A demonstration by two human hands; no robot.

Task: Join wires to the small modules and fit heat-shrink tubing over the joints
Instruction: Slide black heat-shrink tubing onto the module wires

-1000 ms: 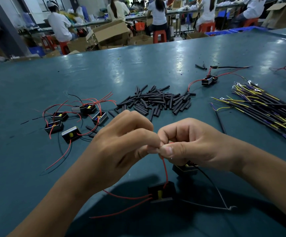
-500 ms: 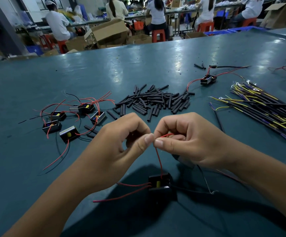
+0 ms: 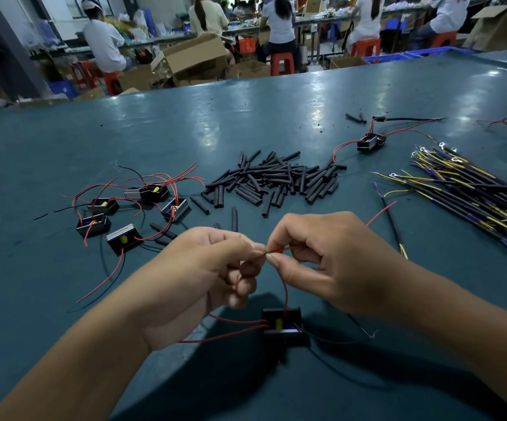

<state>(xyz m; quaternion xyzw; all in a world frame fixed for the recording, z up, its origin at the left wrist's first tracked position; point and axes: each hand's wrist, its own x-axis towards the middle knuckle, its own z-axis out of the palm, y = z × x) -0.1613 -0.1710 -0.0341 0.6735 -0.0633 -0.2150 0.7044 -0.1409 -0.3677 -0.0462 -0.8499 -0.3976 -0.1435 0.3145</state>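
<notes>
Both hands, left hand and right hand, pinch the thin red wire near its bare tip; limp and light, it probably needs fingertip grip close to the end.

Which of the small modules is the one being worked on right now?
The module nearest the camera, below both hands; its red wire rises to the pinching fingertips.

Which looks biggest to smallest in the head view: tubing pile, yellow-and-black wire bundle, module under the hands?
1. Yellow-and-black wire bundle
2. Tubing pile, nearly as big, so the order is unsure
3. Module, smallest despite being nearest
</notes>
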